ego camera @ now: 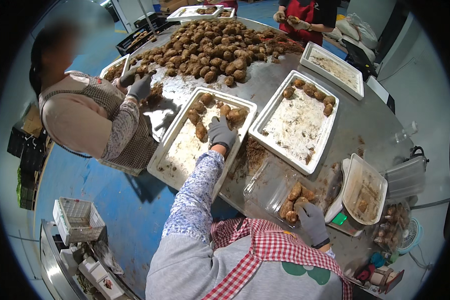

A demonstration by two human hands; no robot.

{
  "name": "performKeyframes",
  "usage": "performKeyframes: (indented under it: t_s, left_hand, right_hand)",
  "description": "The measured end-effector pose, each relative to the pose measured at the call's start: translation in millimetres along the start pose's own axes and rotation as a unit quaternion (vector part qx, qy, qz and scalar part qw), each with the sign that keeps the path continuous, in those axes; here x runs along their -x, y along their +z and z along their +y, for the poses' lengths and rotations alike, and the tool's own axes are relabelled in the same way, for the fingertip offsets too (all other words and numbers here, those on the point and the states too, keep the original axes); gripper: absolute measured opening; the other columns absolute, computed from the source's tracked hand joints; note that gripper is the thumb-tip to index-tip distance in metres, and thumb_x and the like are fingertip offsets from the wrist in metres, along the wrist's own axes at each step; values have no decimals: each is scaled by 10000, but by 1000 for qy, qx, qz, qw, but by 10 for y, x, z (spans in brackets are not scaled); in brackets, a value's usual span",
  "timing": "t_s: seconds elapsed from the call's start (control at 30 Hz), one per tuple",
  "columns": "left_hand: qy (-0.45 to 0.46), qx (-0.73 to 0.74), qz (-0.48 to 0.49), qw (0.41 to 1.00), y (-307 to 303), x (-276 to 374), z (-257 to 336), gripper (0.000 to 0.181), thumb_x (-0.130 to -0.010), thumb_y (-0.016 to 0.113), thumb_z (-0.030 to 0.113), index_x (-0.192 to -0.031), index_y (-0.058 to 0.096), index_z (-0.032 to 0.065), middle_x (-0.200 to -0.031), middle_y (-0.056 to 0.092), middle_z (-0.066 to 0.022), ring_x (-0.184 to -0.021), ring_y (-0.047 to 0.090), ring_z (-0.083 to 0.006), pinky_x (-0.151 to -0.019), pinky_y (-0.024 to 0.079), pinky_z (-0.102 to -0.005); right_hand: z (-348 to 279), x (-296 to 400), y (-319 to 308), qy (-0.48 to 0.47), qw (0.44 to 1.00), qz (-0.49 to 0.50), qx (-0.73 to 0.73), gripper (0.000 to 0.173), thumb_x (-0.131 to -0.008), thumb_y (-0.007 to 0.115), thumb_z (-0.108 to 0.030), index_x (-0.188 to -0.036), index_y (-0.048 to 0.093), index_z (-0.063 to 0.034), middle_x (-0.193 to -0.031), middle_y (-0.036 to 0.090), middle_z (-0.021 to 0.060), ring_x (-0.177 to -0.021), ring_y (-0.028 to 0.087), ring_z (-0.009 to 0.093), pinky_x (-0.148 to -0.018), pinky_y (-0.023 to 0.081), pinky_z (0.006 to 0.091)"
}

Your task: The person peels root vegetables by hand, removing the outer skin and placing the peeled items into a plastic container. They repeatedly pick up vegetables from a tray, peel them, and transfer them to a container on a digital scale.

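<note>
My left hand [222, 133], in a grey glove, reaches into a white foam tray [176, 170]. Its fingers are apart, just short of a brown taro corm [225, 110]; the palm side is hidden. More corms lie along that tray's far end, a large one [237, 116] to the right of the fingertips. Close to my body, my right hand [313, 223], also gloved, has its fingertips on a taro corm [302, 201] in a clear plastic clamshell box [264, 183]. Several corms sit together in that box's near half, its other half lying folded open.
A second foam tray [285, 148] holds corms along its far edges. To the right stands a scale [350, 227] with a plastic tub [382, 187] on top. A large corm heap [206, 48] covers the far table. Co-workers stand left [82, 112] and beyond [303, 22].
</note>
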State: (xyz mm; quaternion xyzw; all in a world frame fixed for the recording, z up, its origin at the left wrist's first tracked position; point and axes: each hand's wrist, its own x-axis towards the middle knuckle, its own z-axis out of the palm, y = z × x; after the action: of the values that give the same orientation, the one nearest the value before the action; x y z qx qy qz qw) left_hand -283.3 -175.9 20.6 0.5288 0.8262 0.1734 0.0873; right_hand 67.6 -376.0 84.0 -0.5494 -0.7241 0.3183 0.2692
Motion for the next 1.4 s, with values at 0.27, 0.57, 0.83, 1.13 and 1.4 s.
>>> performKeyframes:
  t_s: [0.27,0.57,0.83,1.13,1.4]
  left_hand:
    - [-107,713,-131,681,-180,-113,-432,302,-873,526,194,-1089,588,-8,-1023,644,-142,-831,637,-227,-790,527,-374]
    - [-225,908,-269,227,-327,387,-676,495,-951,504,372,-1249,479,-22,-1188,556,-225,-1029,586,-354,-882,531,-454]
    - [-117,915,-280,265,-509,845,-678,531,-946,531,395,-1284,461,-8,-1206,538,-226,-1020,584,-339,-908,509,-434]
    - [-19,863,-179,472,-748,1190,-517,584,-939,558,339,-1391,335,43,-1327,474,-110,-1197,488,-236,-1007,416,-363]
    - [-137,944,-170,249,-628,1062,-628,595,-949,499,426,-1335,402,-16,-1259,512,-183,-1171,482,-313,-1083,341,-462]
  right_hand:
    - [-56,-151,15,113,990,14,-89,187,-885,585,-137,-976,664,6,-885,681,136,-798,653,232,-725,499,313]
    - [-623,-1239,183,-92,986,-138,34,210,-884,568,-184,-962,623,2,-858,610,179,-779,602,291,-677,460,371]
    - [-1480,-1899,748,-100,980,-169,29,337,-910,557,-352,-957,634,-27,-898,637,156,-834,611,292,-746,471,377]
    - [-1434,-1953,1287,79,938,-268,-206,400,-916,595,-380,-906,630,19,-670,579,32,-632,536,86,-577,436,276]
    - [-1285,-1933,1347,-55,980,-188,35,370,-870,561,-260,-1156,554,-27,-988,652,180,-872,632,330,-795,488,381]
